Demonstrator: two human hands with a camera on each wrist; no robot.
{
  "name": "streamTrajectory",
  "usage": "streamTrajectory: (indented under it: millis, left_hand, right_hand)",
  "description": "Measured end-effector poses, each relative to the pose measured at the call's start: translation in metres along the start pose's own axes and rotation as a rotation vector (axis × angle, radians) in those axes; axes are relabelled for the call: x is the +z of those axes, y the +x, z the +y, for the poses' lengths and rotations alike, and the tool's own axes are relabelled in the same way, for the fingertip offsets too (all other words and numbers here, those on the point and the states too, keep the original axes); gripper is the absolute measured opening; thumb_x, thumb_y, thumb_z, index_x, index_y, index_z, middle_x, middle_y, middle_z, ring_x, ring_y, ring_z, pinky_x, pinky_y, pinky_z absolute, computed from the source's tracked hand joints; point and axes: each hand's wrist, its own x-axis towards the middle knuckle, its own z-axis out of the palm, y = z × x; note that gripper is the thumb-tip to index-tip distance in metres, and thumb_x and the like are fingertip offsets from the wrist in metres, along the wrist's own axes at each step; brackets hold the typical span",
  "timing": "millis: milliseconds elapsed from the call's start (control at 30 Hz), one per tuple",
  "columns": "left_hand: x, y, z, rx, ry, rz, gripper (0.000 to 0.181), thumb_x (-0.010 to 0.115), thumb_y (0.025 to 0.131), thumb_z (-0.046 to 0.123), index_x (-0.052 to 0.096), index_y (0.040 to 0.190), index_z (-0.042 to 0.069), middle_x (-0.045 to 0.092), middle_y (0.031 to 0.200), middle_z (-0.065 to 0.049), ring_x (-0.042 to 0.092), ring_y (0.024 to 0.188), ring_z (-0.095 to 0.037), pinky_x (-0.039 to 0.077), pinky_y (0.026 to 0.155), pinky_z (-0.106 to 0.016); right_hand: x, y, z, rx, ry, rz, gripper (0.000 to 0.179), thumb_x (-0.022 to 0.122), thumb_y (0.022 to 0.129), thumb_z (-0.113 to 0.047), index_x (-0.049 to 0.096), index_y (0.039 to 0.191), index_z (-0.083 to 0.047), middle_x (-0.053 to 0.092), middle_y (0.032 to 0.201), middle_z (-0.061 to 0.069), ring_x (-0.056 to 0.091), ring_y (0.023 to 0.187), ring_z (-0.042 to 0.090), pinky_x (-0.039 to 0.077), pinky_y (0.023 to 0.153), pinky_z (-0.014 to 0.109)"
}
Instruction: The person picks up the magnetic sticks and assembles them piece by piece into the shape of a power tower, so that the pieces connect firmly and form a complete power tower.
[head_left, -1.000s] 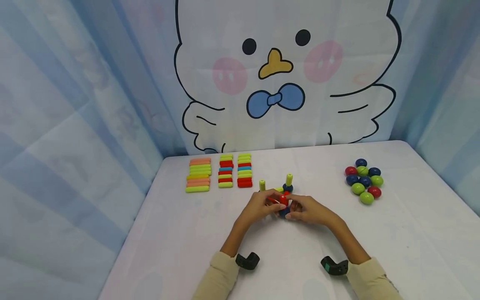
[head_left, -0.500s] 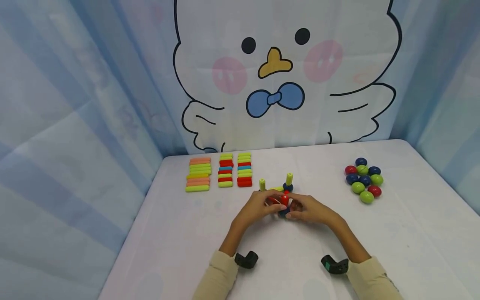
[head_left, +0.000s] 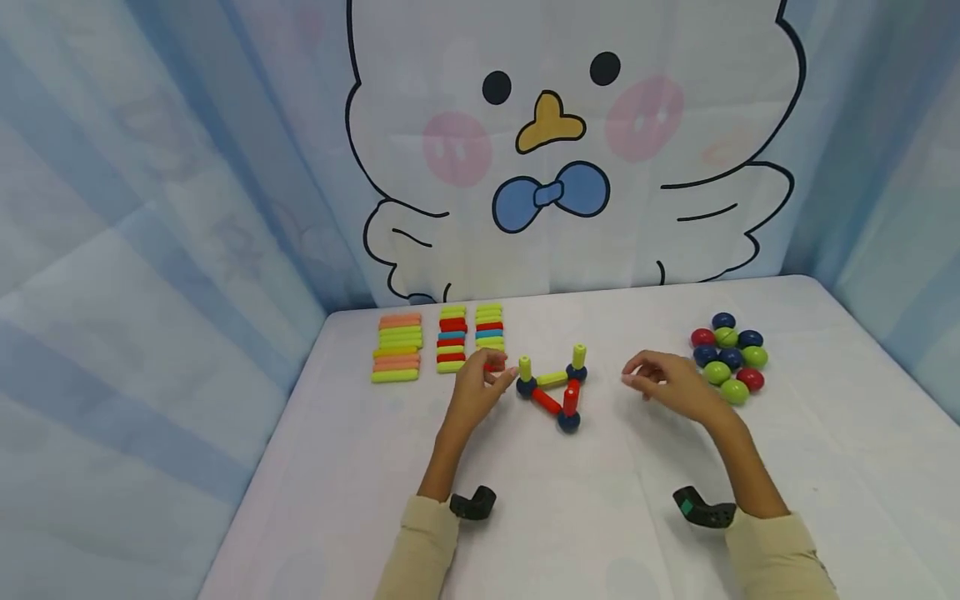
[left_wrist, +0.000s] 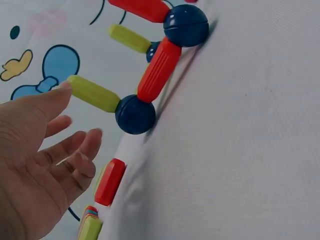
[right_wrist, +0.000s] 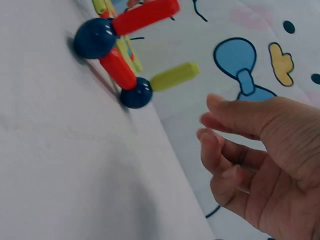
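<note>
A triangular frame of magnetic rods and balls stands mid-table. Its three dark blue balls (head_left: 568, 421) are joined by two red rods (head_left: 547, 402) and a yellow-green rod (head_left: 552, 380). From each ball a rod points up: one upright red rod (head_left: 571, 402) and two upright yellow-green rods (right_wrist: 175, 76). My left hand (head_left: 476, 392) is just left of the frame, holding nothing; its thumb tip lies close to an upright yellow-green rod (left_wrist: 93, 94), and contact cannot be told. Loosely bent and holding nothing, my right hand (head_left: 675, 385) hovers between the frame and the loose balls (head_left: 729, 358).
Three columns of loose rods lie at the back left: longer rods (head_left: 397, 350), then shorter rods (head_left: 452, 337) and another short column (head_left: 489, 321), partly behind my left hand. A printed curtain (head_left: 555, 250) hangs behind the table (head_left: 600, 517).
Both hands have come away from the frame, the left one moving left and the right one moving right. The upright red rod stays standing on the front ball.
</note>
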Motion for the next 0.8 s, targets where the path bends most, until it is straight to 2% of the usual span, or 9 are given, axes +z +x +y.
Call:
streamTrajectory:
  millis: [100,167,233,300,400,533,633,733,800]
  left_hand:
    - [0.002,0.001,-0.004,-0.068,-0.01,-0.144,0.046,0.068,0.092,0.035,0.055,0.132,0.016,0.062,0.127,-0.004,0.066,0.081,-0.014,0.055,0.069,-0.026]
    - [0.004,0.002,-0.006,-0.107,-0.014,-0.22,0.048,0.069,0.091,0.033,0.054,0.135,0.019,0.061,0.13,-0.003,0.066,0.078,-0.014,0.054,0.069,-0.028]
    - [0.005,0.001,-0.008,-0.139,-0.006,-0.266,0.046,0.07,0.091,0.032,0.056,0.133,0.02,0.061,0.13,-0.002,0.065,0.077,-0.013,0.053,0.069,-0.028]
    - [0.005,0.001,-0.01,-0.15,0.0,-0.284,0.043,0.071,0.09,0.03,0.058,0.13,0.019,0.063,0.127,-0.002,0.064,0.076,-0.013,0.053,0.071,-0.027]
    - [0.005,0.0,-0.012,-0.152,-0.006,-0.293,0.039,0.072,0.089,0.028,0.06,0.125,0.017,0.063,0.125,-0.002,0.064,0.076,-0.014,0.053,0.074,-0.026]
    - [0.004,0.001,-0.012,-0.157,-0.038,-0.303,0.036,0.073,0.089,0.028,0.058,0.12,0.016,0.062,0.123,-0.004,0.065,0.076,-0.014,0.052,0.073,-0.028]
    - [0.004,0.002,-0.011,-0.155,-0.038,-0.327,0.042,0.072,0.089,0.03,0.054,0.125,0.017,0.06,0.129,-0.005,0.066,0.077,-0.014,0.052,0.078,-0.03]
    - [0.006,0.002,-0.009,-0.147,-0.012,-0.36,0.05,0.071,0.09,0.03,0.05,0.134,0.018,0.057,0.137,-0.005,0.065,0.078,-0.013,0.053,0.083,-0.03]
    - [0.007,0.002,-0.008,-0.137,0.015,-0.375,0.051,0.072,0.089,0.03,0.052,0.134,0.017,0.058,0.134,-0.006,0.063,0.077,-0.012,0.054,0.08,-0.028]
  right_hand:
    - [-0.02,-0.01,0.008,0.083,-0.084,0.173,0.033,0.059,0.098,-0.032,0.062,0.112,-0.002,0.066,0.091,0.018,0.063,0.075,0.024,0.051,0.062,0.023]
    - [-0.03,-0.016,0.016,0.137,-0.139,0.268,0.035,0.057,0.099,-0.032,0.06,0.113,0.0,0.065,0.094,0.021,0.061,0.078,0.028,0.053,0.063,0.028]
    - [-0.037,-0.023,0.024,0.182,-0.202,0.334,0.035,0.057,0.099,-0.03,0.06,0.113,0.002,0.063,0.096,0.024,0.059,0.083,0.031,0.055,0.066,0.036]
    - [-0.043,-0.03,0.031,0.213,-0.267,0.369,0.035,0.058,0.098,-0.027,0.06,0.111,0.005,0.061,0.099,0.026,0.056,0.087,0.035,0.055,0.071,0.046]
    - [-0.047,-0.042,0.039,0.256,-0.345,0.364,0.033,0.06,0.097,-0.024,0.06,0.108,0.008,0.057,0.099,0.03,0.055,0.089,0.042,0.052,0.074,0.056]
    - [-0.051,-0.051,0.045,0.287,-0.416,0.338,0.031,0.064,0.093,-0.021,0.059,0.104,0.008,0.051,0.098,0.032,0.052,0.086,0.045,0.051,0.072,0.06]
    - [-0.052,-0.053,0.047,0.299,-0.437,0.302,0.031,0.066,0.092,-0.02,0.059,0.104,0.008,0.05,0.1,0.034,0.052,0.088,0.047,0.05,0.073,0.062]
    - [-0.051,-0.055,0.05,0.316,-0.436,0.244,0.037,0.067,0.091,-0.021,0.059,0.111,0.009,0.05,0.104,0.036,0.051,0.095,0.051,0.048,0.078,0.065]
    - [-0.05,-0.055,0.053,0.326,-0.427,0.212,0.042,0.068,0.09,-0.021,0.057,0.116,0.01,0.051,0.108,0.037,0.049,0.1,0.052,0.046,0.081,0.067]
